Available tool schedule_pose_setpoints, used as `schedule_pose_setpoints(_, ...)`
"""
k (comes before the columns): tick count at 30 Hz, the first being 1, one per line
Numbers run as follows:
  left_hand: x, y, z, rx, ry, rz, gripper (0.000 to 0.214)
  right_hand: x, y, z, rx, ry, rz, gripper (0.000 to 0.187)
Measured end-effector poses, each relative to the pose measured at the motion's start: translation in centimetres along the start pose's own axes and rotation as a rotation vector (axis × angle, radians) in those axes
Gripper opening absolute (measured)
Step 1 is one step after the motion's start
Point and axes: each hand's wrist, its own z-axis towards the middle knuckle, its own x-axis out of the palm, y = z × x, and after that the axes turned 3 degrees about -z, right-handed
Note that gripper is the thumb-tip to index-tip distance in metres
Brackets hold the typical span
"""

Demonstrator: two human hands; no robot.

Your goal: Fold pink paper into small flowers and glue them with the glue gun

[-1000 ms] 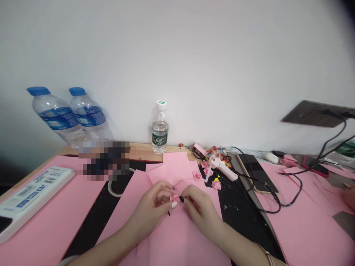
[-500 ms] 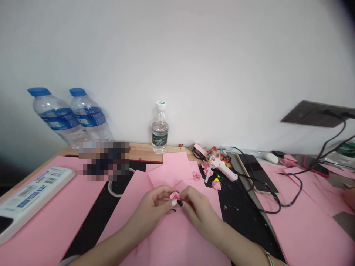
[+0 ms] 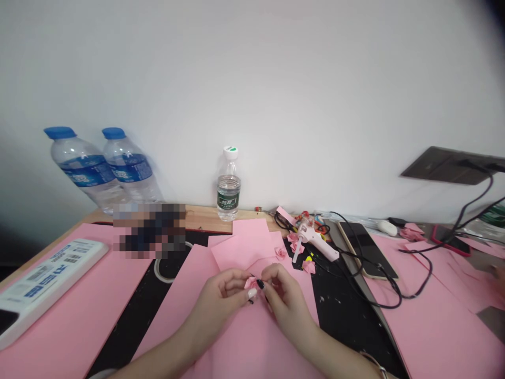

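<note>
A small folded pink paper rose [image 3: 251, 283] is pinched between the thumb and fingers of my left hand [image 3: 226, 295]. From the other side, my right hand [image 3: 284, 297] grips its right edge, the dark-nailed thumb pressed against the paper. Fingers cover much of the rose. Below both hands lie large pink paper sheets [image 3: 252, 342]. Just beyond them is a finished-looking pink paper rose [image 3: 280, 253], with another folded pink piece [image 3: 309, 267] to its right. A pale pink glue gun [image 3: 315, 241] rests beside these, its nozzle pointing down and left.
Black cables [image 3: 389, 304] loop around a phone [image 3: 366, 250] at right. A clear water bottle [image 3: 228, 187] stands by the wall, and two larger bottles [image 3: 130, 168] lean at left. A white printed box [image 3: 51, 284] lies on pink paper. Part of another person's hand [image 3: 500, 276] shows far right.
My right thumb and fingers have shifted slightly around the rose's right edge, the fingers lifting a little. The rose has tilted slightly in my left hand. The whole view has moved a little.
</note>
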Motion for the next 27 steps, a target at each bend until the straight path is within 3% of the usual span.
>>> schedule_pose_setpoints(5, -0.1, 0.3, 0.1, 0.029, -0.002, -0.03, 0.03, 0.3, 0.7, 0.3, 0.072, -0.006, 0.171, 0.012)
schedule_pose_setpoints(11, 0.3, 0.4, 0.0, 0.032, -0.019, -0.037, 0.026, 0.3, 0.4, 0.6, 0.119, -0.05, 0.259, 0.028)
schedule_pose_setpoints(20, 0.1, 1.1, 0.0, 0.074, -0.035, 0.01, 0.023, 0.4, -0.1, 0.8, 0.303, 0.034, 0.481, 0.037)
schedule_pose_setpoints(27, 0.0, 1.1, 0.0, 0.083, -0.055, 0.008, 0.022, 0.5, -0.2, 0.8, 0.302, -0.023, 0.486, 0.035)
